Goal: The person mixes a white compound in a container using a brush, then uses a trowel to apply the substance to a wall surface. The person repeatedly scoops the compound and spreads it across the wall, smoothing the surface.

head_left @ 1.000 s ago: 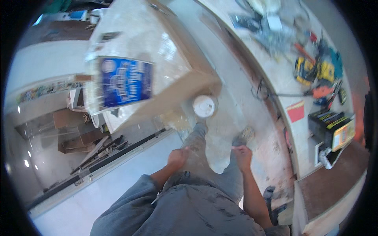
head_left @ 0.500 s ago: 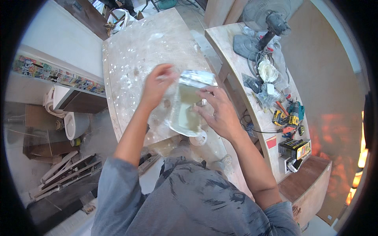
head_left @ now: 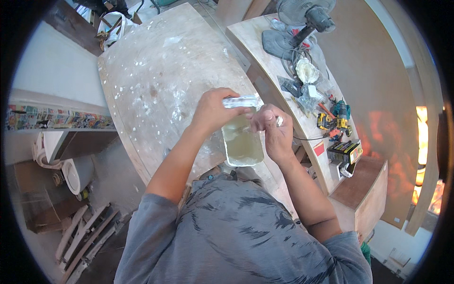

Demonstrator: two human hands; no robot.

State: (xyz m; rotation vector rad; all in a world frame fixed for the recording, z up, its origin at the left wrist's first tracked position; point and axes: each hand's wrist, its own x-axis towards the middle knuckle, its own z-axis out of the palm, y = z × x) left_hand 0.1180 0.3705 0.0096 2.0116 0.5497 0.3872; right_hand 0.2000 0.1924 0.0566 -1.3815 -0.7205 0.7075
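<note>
A pale, white-speckled wooden table [head_left: 198,61] stands left of a long, pale wooden counter [head_left: 247,34], beside a tan wall [head_left: 364,66] bearing diffuse orange light [head_left: 384,137].

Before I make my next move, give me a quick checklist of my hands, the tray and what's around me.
1. Left hand on the tray: ok; thumb and fingers close around the silver strip at its top.
2. Right hand gripping the tray: cannot tell; it is at the upper right, but contact is unclear.
3. Tray contents: cannot tell; the inside looks pale and glossy.
4. Table surface clean: not ok; white spots and smears mark it.
5. Drills away from both hands: ok; they lie on the side bench.
6. Fan away from both hands: ok; it stands on that bench.
</note>
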